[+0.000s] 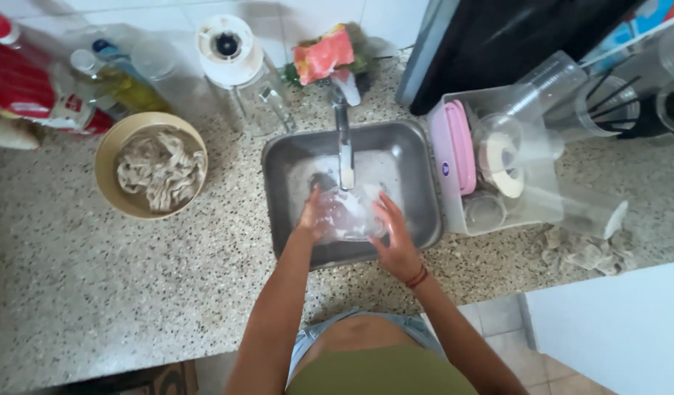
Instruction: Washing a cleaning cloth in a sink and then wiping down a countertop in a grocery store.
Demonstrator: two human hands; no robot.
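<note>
Both my hands are over the small steel sink, under the tap. Between them is a clear plastic container; water and foam blur its shape. My left hand grips its left side. My right hand, with a red band at the wrist, holds its right side with fingers spread. The sink bottom looks foamy.
A tan bowl holding a twisted cloth sits left of the sink. Bottles and a blender jar stand at the back. A drying rack with a pink lid and clear cups is on the right. A sponge lies behind the tap.
</note>
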